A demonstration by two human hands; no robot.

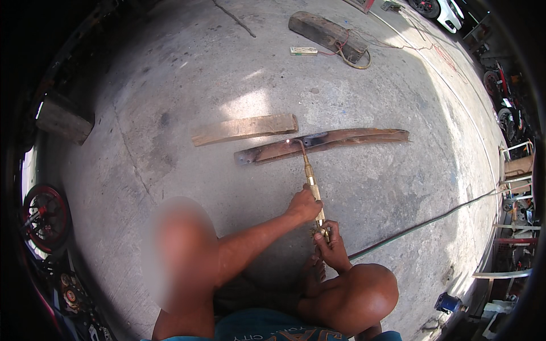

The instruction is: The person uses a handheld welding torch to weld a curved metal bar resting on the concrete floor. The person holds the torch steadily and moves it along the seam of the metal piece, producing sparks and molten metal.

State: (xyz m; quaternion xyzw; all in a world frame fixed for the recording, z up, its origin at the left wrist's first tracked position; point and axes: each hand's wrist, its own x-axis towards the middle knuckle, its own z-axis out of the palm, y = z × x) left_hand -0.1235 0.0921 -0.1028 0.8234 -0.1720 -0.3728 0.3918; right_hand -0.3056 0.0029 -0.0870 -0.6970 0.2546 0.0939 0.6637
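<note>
My left hand (304, 205) is wrapped round the brass body of a gas torch (310, 176). Behind it, my right hand (333, 246) has its fingers closed on the torch's rear end, by the valve knobs. The torch's bent tip points at a brown, rusty steel angle bar (361, 136) lying on the floor. A small bright spot glows on the bar just left of the tip. Dark, bluish scorch marks show near that spot and at the bar's left end. Just beyond lies a short wooden plank (244, 129), partly alongside the bar.
A dark green hose (421, 223) runs from near my right hand across the concrete floor (187, 91) to the right. Farther off lie a wooden block (324, 34) with wires and a small pale box (303, 51). A red-rimmed wheel (45, 219) stands at left, a blue can (449, 303) lower right.
</note>
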